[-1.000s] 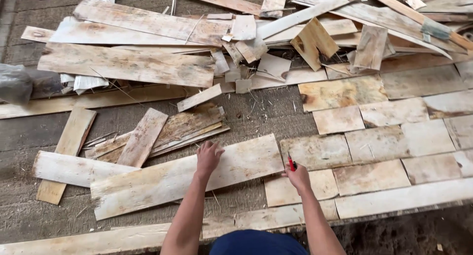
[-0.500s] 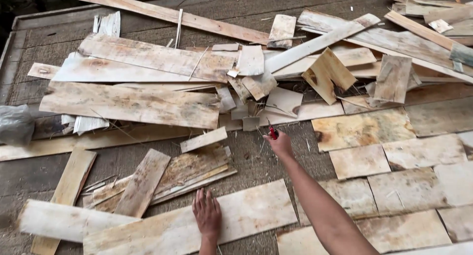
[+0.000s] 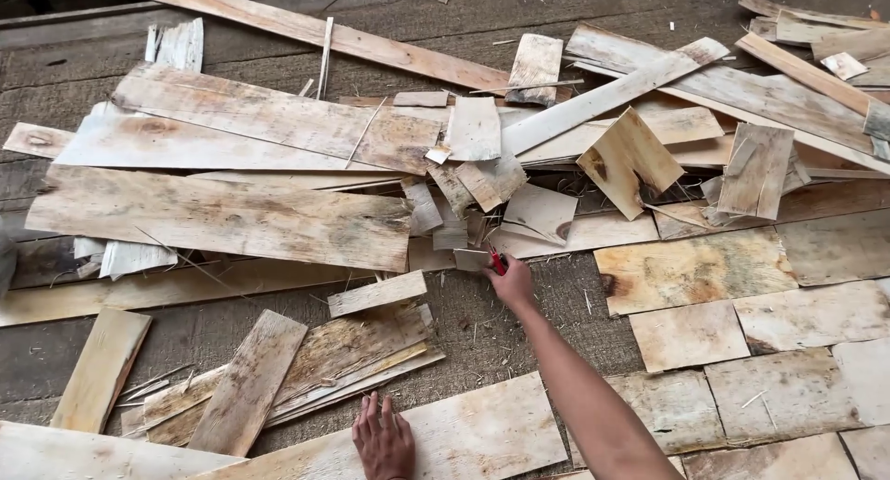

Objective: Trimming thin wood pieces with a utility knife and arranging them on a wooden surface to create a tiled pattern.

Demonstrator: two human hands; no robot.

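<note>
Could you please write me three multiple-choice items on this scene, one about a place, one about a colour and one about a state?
1. Where does the left hand rest?
A. on the large veneer sheet at the bottom edge
B. on the long plank at the top
C. in the air above the pile

2. What colour is the small tool in the right hand?
A. blue
B. red
C. green

3. How is the right arm held?
A. folded back
B. hanging down
C. stretched forward to a small veneer piece

Answers: 1 A, the palm lies flat on that sheet; 2 B, a red tip shows above the fingers; 3 C, the arm reaches out straight to the pile's edge.
</note>
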